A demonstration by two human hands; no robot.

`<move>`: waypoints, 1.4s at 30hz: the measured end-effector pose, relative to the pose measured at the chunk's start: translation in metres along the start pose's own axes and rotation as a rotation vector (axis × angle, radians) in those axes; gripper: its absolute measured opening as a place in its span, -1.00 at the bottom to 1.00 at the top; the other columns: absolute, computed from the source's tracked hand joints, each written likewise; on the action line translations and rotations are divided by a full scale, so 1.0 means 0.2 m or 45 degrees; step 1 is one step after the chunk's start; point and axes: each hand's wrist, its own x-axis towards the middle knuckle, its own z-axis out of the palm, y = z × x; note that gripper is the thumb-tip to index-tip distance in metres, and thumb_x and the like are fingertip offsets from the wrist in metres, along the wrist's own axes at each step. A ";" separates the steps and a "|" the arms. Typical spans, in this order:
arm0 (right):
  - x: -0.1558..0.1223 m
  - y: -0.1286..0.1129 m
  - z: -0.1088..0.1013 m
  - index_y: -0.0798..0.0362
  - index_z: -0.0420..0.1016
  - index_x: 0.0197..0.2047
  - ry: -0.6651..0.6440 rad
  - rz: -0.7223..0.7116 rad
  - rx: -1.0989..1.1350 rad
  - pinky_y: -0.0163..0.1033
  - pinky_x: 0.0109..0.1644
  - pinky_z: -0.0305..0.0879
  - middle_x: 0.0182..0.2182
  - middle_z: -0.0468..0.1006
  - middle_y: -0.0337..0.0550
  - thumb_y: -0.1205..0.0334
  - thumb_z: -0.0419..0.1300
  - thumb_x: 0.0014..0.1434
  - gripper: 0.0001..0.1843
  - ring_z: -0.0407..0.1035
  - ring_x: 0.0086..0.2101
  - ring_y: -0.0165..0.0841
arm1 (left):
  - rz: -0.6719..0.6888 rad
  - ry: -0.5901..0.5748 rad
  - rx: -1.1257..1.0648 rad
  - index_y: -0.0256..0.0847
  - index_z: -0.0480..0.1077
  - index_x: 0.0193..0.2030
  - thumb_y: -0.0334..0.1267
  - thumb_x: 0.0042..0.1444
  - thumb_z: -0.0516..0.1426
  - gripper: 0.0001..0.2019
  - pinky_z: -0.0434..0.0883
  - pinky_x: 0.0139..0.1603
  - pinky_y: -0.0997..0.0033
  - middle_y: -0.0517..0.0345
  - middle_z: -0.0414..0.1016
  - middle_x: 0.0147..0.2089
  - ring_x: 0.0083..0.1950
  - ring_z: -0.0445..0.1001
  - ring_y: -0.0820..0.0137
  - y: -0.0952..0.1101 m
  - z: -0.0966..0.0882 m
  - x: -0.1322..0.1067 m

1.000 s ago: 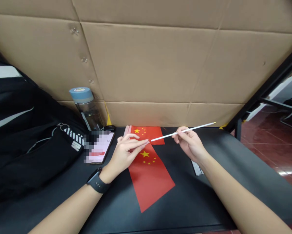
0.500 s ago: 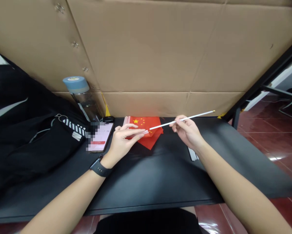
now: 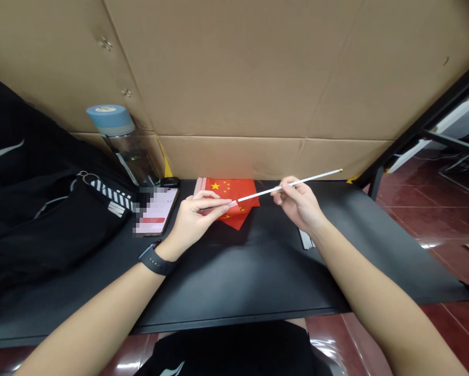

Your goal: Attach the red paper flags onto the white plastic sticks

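Observation:
My left hand point(image 3: 203, 216) pinches the pale sleeve edge of a small red flag point(image 3: 232, 222) between thumb and fingers. Beneath and behind it lies a stack of red flags with yellow stars point(image 3: 234, 186), their pale edges to the left. My right hand point(image 3: 299, 203) grips a thin white stick point(image 3: 320, 176) that has a yellow tip at its far right end. The stick's left end is right by the end of the flag's sleeve; I cannot tell whether it touches. Partly hidden by my right wrist, several white sticks point(image 3: 307, 239) lie on the black table point(image 3: 234, 282).
On the left stand a bottle with a blue lid point(image 3: 115, 122) and a black bag point(image 3: 54, 219). A lit phone point(image 3: 156, 211) lies beside my left hand, with a small black object point(image 3: 169, 181) behind it. A cardboard panel point(image 3: 234, 78) rises along the table's back edge.
The view has shifted slightly, so most things sit a little higher and further left. Both hands keep their hold, and the stick's end stays close to the flag's sleeve.

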 end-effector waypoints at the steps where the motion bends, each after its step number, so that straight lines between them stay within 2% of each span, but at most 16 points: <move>1: 0.00 0.00 0.00 -0.08 0.51 -0.25 -0.002 0.000 -0.003 -0.21 -0.28 0.32 -0.33 0.68 -0.19 -0.03 0.48 0.20 -0.71 0.37 -0.42 -0.36 | -0.016 -0.008 -0.023 0.10 0.73 -0.05 -0.16 0.21 0.40 -0.83 0.54 -0.04 0.26 0.10 0.69 -0.16 -0.06 0.57 0.28 0.01 0.00 0.00; 7: 0.00 0.01 0.00 -0.08 0.50 -0.25 -0.030 0.013 -0.004 -0.21 -0.29 0.31 -0.34 0.67 -0.20 -0.03 0.48 0.20 -0.70 0.37 -0.41 -0.36 | -0.056 -0.041 -0.072 0.06 0.74 -0.08 -0.15 0.19 0.41 -0.84 0.57 -0.12 0.30 0.07 0.66 -0.17 -0.11 0.57 0.30 0.03 0.01 0.00; 14: 0.00 0.01 0.00 -0.09 0.48 -0.26 0.000 0.059 -0.025 -0.20 -0.30 0.31 -0.34 0.65 -0.22 -0.07 0.49 0.17 -0.67 0.37 -0.41 -0.36 | -0.113 -0.047 -0.113 0.00 0.74 -0.07 -0.16 0.20 0.40 -0.83 0.59 -0.05 0.25 0.04 0.64 -0.16 -0.10 0.57 0.29 0.04 0.01 0.00; 18: 0.00 0.01 0.00 -0.10 0.48 -0.25 0.010 0.062 -0.064 -0.18 -0.30 0.31 -0.34 0.65 -0.22 -0.11 0.50 0.14 -0.63 0.36 -0.42 -0.35 | -0.124 -0.044 -0.124 -0.02 0.74 -0.06 -0.15 0.20 0.39 -0.82 0.59 -0.09 0.27 0.02 0.63 -0.16 -0.10 0.56 0.28 0.04 0.01 0.00; 25: 0.00 0.01 0.01 -0.06 0.55 -0.26 -0.006 0.019 -0.021 -0.23 -0.32 0.24 -0.37 0.66 -0.21 0.01 0.52 0.16 -0.71 0.35 -0.44 -0.40 | -0.127 -0.051 -0.094 -0.02 0.74 -0.06 -0.15 0.20 0.39 -0.82 0.58 -0.06 0.26 0.03 0.63 -0.15 -0.11 0.57 0.29 0.05 0.01 -0.01; 31: 0.00 0.01 0.02 -0.05 0.57 -0.29 0.102 -0.022 -0.079 -0.22 -0.35 0.26 -0.42 0.61 -0.24 -0.02 0.57 0.06 -0.66 0.30 -0.47 -0.41 | -0.124 -0.060 -0.110 -0.03 0.74 -0.06 -0.16 0.21 0.39 -0.82 0.58 -0.12 0.30 0.03 0.63 -0.16 -0.12 0.57 0.30 0.05 0.01 -0.01; 36: 0.01 0.03 0.00 -0.05 0.61 -0.30 0.094 -0.076 -0.162 -0.21 -0.34 0.29 -0.43 0.59 -0.22 -0.03 0.56 0.09 -0.69 0.32 -0.46 -0.40 | -0.097 -0.056 -0.060 -0.03 0.74 -0.07 -0.14 0.21 0.39 -0.83 0.59 -0.08 0.27 0.04 0.66 -0.16 -0.13 0.60 0.30 0.04 0.01 -0.01; 42: -0.01 0.04 0.01 -0.06 0.66 -0.31 0.075 -0.118 -0.296 -0.20 -0.35 0.35 -0.41 0.59 -0.20 0.00 0.58 0.04 -0.72 0.39 -0.42 -0.35 | -0.027 -0.094 0.128 0.00 0.74 -0.09 -0.09 0.26 0.35 -0.85 0.55 -0.07 0.25 0.09 0.71 -0.16 -0.18 0.64 0.30 0.01 0.02 -0.01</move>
